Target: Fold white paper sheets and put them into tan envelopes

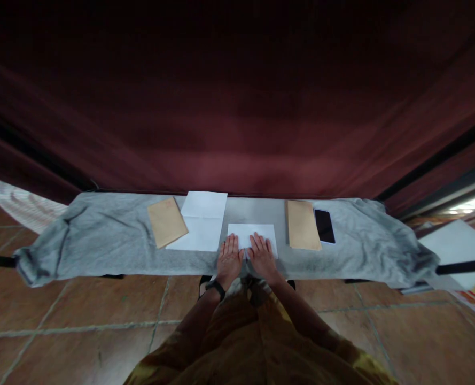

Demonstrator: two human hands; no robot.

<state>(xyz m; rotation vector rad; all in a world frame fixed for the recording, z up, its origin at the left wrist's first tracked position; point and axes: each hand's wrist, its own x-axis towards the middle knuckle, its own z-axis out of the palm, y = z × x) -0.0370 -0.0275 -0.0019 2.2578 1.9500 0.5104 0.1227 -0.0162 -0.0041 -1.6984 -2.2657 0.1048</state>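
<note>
A folded sheet of white paper [252, 230] lies at the middle of the cloth-covered table. Flat on its left part rests my left hand [230, 259], fingers stretched out and pointing away from me. My right hand [263, 256] presses on its right part in the same way, its fingers slightly spread. Both thumbs come close together near the paper's front edge. Just left of it is a larger white sheet [205, 222] with a crease across it. A brown envelope [167, 222] overlaps that sheet's left side. The palms hide part of the folded paper.
Right of my hands lie a stack of brown envelopes [303, 224] and a dark phone [324, 225]. Rumpled grey cloth [109, 235] covers the narrow table. A dark red curtain [237, 133] hangs behind it. Tiled floor [113, 305] shows in front.
</note>
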